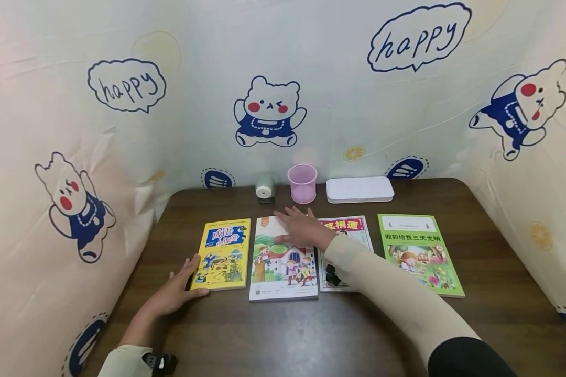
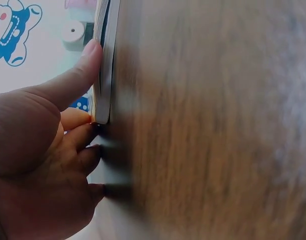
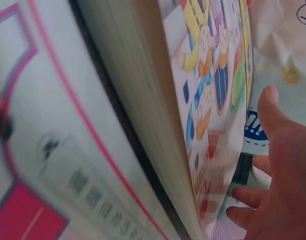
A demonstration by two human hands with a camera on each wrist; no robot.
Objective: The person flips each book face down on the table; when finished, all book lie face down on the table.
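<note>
- Currently, left hand [image 1: 174, 291] spreads, touching near left corner of yellow book [image 1: 222, 257].
- Right hand [image 1: 302, 228] splays empty over far end of white book [image 1: 283, 272]; contact unclear.

Head view: we look forward and down from near side, well back, tabletop [image 1: 283, 335] visible to far edge. Left wrist view: we sit low at near left, rolled sideways, facing far side, close to yellow book [image 1: 222, 256]; head view shares book and green device [image 1: 265, 186]. Right wrist view: rolled too, very close over white storybook [image 1: 283, 267], facing far side; head view shares storybook.
</note>
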